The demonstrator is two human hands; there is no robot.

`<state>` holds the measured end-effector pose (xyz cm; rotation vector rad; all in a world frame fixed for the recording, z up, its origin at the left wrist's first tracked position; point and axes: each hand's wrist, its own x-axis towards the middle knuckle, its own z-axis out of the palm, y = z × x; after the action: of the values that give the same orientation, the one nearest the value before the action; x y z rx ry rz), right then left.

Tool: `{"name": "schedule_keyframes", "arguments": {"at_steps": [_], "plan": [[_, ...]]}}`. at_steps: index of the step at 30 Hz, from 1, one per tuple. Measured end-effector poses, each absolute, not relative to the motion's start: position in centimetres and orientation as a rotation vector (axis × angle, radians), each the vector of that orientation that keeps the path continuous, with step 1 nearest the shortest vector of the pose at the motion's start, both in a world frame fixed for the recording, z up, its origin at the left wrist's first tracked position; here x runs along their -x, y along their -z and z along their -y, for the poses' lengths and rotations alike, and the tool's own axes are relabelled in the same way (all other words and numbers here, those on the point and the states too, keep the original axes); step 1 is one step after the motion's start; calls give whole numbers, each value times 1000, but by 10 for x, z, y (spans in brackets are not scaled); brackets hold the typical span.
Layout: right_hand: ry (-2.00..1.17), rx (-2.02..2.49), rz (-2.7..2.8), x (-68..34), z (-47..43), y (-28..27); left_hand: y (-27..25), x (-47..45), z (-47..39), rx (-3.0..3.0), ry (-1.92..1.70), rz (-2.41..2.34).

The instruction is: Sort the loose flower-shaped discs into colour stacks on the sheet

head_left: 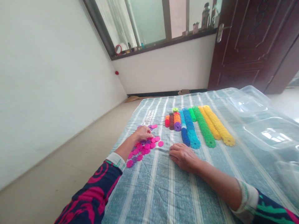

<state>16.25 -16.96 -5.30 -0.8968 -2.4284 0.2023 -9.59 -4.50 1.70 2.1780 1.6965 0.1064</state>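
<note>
My left hand [143, 133] is over a loose pile of pink notched plastic discs [146, 146], with purple discs [134, 159] mixed in. Its fingers are bent and pinched together at the pile's top edge; whatever is between them is hidden. My right hand [183, 155] rests on the striped cloth to the right of the pile, fingers curled in and their inner side out of sight. Just beyond it lie rows of discs sorted by colour: a blue row [188, 123], a green row [203, 126], a yellow row [218, 124], and shorter orange [177, 117] and brown [171, 120] rows.
Clear plastic containers [272, 133] stand along the right side of the blue-grey striped cloth [161, 189]. The bed or table edge drops to a tiled floor [77, 146] at left. Behind are a window sill with small items, a white wall and a dark red door [247, 46].
</note>
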Motion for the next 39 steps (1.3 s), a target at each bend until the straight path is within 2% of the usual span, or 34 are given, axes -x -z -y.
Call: {"name": "schedule_keyframes", "arguments": {"at_steps": [5, 25, 31, 39], "plan": [[-203, 891, 2428, -163, 170, 52, -22, 101, 46, -2047, -87, -1595], [-184, 896, 2434, -163, 171, 50, -32, 106, 42, -1908, -150, -1721], [-185, 904, 2429, -163, 171, 49, -33, 91, 33, -1913, -335, -1589], [-199, 903, 2441, -162, 170, 47, -4, 27, 13, -2024, -578, -1601]]}}
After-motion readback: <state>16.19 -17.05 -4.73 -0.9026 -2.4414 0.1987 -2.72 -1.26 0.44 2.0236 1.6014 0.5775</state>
